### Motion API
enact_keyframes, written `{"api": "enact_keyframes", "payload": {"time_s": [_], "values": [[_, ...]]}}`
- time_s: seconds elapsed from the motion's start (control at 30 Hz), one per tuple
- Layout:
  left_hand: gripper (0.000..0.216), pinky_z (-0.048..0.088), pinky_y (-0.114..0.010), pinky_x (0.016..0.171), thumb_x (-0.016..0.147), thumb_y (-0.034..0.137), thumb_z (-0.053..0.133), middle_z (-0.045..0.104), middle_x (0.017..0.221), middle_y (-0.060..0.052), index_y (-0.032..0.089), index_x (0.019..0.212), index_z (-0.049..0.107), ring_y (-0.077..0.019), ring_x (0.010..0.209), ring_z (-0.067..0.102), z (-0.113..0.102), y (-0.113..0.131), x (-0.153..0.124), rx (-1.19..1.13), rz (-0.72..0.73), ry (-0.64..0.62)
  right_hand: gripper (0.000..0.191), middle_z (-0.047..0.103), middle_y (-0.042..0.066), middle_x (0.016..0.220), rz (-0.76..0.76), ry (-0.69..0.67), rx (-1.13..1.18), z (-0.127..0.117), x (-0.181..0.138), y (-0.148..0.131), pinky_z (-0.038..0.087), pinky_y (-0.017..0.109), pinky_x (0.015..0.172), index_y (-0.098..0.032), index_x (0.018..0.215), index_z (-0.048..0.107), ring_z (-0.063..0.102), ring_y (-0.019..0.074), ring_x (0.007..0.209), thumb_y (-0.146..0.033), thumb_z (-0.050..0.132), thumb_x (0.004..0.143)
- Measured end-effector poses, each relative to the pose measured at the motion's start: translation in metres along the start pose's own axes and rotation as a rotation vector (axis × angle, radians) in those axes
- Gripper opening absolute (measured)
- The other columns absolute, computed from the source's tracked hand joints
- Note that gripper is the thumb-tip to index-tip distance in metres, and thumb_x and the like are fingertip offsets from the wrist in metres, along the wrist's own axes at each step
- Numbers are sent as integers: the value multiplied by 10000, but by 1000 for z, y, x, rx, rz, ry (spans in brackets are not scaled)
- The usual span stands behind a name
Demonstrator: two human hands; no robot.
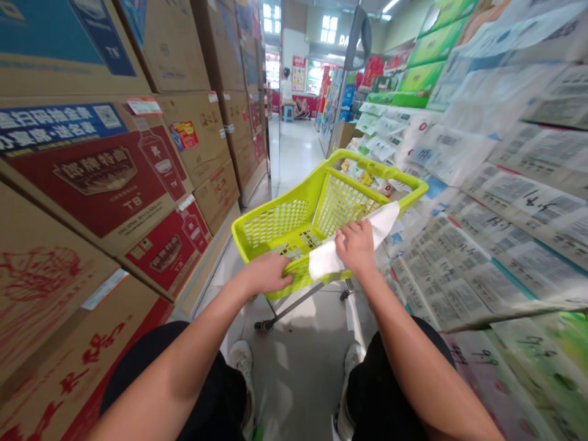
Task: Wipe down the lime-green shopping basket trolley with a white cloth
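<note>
Two bare forearms reaching up from 6 o'clock, over two dark-clad knees and two pale shoes (242,358) on the floor (301,361). Left hand (267,274) curled over the near rim of one lime-green basket cart (294,223), fingers wrapped on the plastic edge. Right hand (356,246) pressed flat, fingers together, on one white packet (381,228) lying across the cart's rim at 3 o'clock of the left hand. Cart at centre, standing on a grey wheeled frame, one wheel (263,325) plain at 7 o'clock beneath it. Stacked brown cartons (114,177) with red labels along 9 o'clock, too many to count. Shelves of pale tissue packs (500,202) along 3 o'clock. Aisle running off toward 12 o'clock.
</note>
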State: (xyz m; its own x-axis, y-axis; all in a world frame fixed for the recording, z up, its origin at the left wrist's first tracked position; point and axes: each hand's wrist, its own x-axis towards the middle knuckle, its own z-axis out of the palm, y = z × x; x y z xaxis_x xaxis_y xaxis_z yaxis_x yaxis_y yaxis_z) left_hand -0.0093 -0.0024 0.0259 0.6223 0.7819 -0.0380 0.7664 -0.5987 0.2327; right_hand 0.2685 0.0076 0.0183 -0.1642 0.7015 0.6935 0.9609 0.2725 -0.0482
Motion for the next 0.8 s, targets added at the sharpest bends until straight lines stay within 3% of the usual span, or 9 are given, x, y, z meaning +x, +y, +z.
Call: {"api": "enact_keyframes", "payload": {"time_s": [0.17,0.23,0.43,0.5,0.7,0.8], "values": [[314,524,-372,726,877,396,534,763,882,-160,168,878,750,-306,820,726,5,23,12,23,12,13,322,675,74,847,-292,-212,103,7,-23,-61,384,399,851,-216,865,673,531,249,868,-323,433,1051],[270,514,-359,716,856,352,543,765,882,-150,169,856,741,-295,815,723,3,22,15,5,52,-11,327,678,73,825,-278,-223,84,8,-20,-53,371,396,828,-213,844,670,539,246,847,-341,446,1045],[245,506,-308,753,808,263,571,775,971,-105,199,971,742,-246,859,720,-2,18,22,-75,150,-63,299,665,99,797,16,-74,-83,0,5,38,363,410,866,-210,737,634,519,273,871,-276,480,985],[248,495,-306,732,804,266,575,774,960,-104,195,975,740,-246,847,717,0,18,22,-82,138,-65,313,666,98,797,10,-75,-94,-3,3,35,358,419,895,-211,735,642,512,275,884,-293,480,990],[273,475,-297,730,802,296,596,782,974,-84,190,1005,746,-245,859,717,1,5,19,-137,143,-130,303,682,83,884,-234,-211,6,-8,-22,-32,330,408,870,-206,889,671,516,257,906,-417,500,1021],[311,469,-277,716,785,290,612,779,1002,-70,188,1051,736,-222,850,708,-2,-8,13,-162,129,-199,312,660,77,844,-215,-178,-40,-11,-17,-13,316,404,835,-210,846,649,504,258,886,-418,501,1024]]}}
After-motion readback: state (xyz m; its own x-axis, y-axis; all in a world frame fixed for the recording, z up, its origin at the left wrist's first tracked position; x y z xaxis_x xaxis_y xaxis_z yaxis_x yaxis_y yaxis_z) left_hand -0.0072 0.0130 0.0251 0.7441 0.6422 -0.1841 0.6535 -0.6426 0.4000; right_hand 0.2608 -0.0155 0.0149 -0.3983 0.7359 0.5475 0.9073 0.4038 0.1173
